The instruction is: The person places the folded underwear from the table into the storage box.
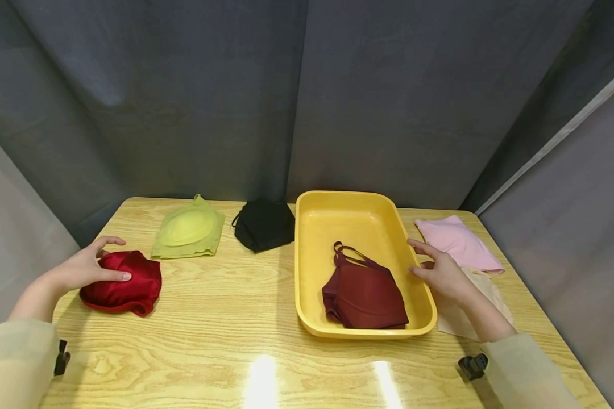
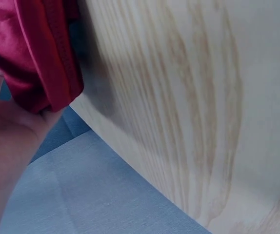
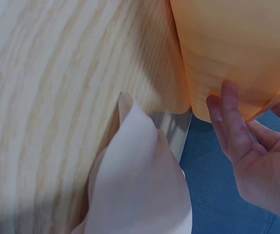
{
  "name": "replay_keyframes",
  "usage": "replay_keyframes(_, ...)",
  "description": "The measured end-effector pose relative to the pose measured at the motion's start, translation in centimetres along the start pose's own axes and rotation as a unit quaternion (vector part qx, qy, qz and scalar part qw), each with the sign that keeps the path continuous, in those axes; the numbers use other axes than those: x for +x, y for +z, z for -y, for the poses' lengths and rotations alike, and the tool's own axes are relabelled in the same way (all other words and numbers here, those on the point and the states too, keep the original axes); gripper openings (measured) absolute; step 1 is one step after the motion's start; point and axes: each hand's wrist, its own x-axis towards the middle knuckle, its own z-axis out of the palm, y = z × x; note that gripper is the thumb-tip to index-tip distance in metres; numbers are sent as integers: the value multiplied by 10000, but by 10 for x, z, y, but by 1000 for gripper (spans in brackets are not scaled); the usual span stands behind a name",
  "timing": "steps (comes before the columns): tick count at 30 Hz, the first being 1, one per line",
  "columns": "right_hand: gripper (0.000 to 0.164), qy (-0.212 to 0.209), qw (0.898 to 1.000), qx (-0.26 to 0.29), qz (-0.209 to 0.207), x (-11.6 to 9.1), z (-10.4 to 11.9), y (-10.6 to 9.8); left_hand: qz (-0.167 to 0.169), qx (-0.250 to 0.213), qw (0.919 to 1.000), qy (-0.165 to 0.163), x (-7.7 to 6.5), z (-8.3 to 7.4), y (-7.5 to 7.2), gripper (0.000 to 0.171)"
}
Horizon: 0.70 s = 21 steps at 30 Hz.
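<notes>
My left hand (image 1: 84, 270) holds a shiny red bra (image 1: 128, 284) at the table's left side, with the thumb on top and fingers at its far edge. In the left wrist view, the red bra (image 2: 42, 58) hangs against the palm. At the yellow plastic tub (image 1: 337, 205), my right hand (image 1: 445, 278) lies along the right rim. Two fairly straight fingers (image 3: 232, 114) rest at the tub's outer wall (image 3: 237, 44) in the right wrist view. A folded maroon bra (image 1: 368, 295) with thin straps lies inside the tub.
A lime-green bra (image 1: 186, 227) and a black bra (image 1: 266, 225) lie along the wooden table's (image 1: 194, 329) back edge. Right of the tub are a pink folded garment (image 1: 460, 241) and a beige one (image 1: 493, 292), partly behind my right forearm. Grey curtains (image 1: 210, 96) enclose the table.
</notes>
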Motion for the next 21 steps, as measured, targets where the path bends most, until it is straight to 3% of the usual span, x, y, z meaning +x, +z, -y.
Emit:
replay_keyframes(8, 63, 10, 10000, 80, 10, 0, 0, 0, -203, -55, 9995, 228, -4, -6, -4, 75)
replay_keyframes(16, 63, 39, 10000, 20, 36, 0, 1, -1, -471, 424, 9971, 413, -11, -14, -9, 49)
replay_keyframes(21, 64, 3, 10000, -46, 35, -1, 4, -1, -425, 489, 9972, 384, -15, -19, -12, 45)
